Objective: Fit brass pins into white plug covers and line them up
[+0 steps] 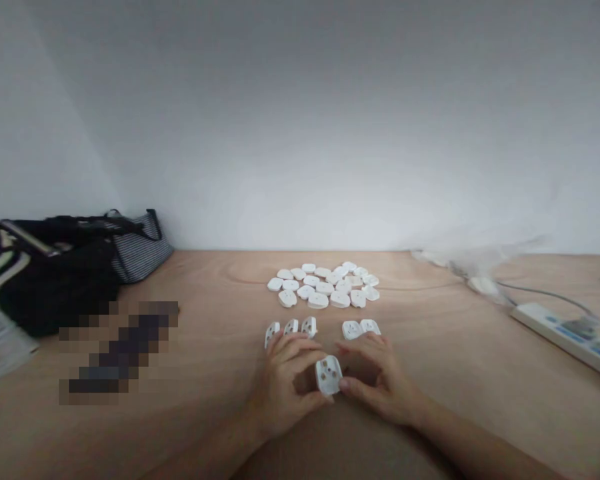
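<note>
A white plug housing with brass-coloured metal parts inside faces me, tilted up above the table. My left hand grips it along its left side, thumb below and fingers above. The thumb of my right hand presses on its lower right edge, with the index finger curved near its top. Past my left hand stand several similar white plug pieces in a row, partly covered by the fingers. Beyond my right fingers two more white plug pieces lie side by side.
A spread of many white plug parts lies toward the wall on the wooden table. Black bags and a pixelated dark object are at left. A white power strip and clear plastic bag are at right.
</note>
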{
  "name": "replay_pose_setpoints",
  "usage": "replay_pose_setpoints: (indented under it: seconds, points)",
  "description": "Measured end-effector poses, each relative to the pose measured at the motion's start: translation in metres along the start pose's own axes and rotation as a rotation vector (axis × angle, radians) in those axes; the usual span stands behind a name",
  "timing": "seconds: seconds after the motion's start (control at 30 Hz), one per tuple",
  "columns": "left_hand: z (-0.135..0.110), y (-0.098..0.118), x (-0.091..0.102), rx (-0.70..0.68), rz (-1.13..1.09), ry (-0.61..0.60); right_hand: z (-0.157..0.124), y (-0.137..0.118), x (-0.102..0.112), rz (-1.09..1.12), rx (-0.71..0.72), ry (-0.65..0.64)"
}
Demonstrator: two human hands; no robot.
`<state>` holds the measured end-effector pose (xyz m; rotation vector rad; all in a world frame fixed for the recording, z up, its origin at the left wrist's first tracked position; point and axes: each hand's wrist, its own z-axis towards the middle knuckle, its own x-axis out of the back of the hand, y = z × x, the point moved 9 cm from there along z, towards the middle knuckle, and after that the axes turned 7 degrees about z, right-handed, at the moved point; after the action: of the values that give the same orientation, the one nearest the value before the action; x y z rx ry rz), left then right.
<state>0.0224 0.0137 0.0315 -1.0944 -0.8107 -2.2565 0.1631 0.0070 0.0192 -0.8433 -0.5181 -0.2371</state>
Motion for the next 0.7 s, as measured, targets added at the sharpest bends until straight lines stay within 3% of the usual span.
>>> replay_pose_setpoints:
  seconds: [0.27, 0.5, 0.6, 0.7]
  points:
    - [0.0, 0.0, -0.002, -0.025, -0.042, 0.03, 0.007, 0.003, -0.014, 0.044, -0.071, -0.137]
    - [0.002, 0.0, -0.002, -0.011, -0.108, 0.016, 0.002, 0.015, -0.015, 0.19, -0.205, -0.081]
    - [0.0, 0.001, 0.0, 0.028, -0.134, 0.014, 0.008, 0.024, -0.006, 0.125, -0.228, -0.012]
    - [-0.005, 0.013, 0.004, -0.017, -0.092, 0.03, 0.024, 0.036, 0.008, -0.036, -0.236, 0.055]
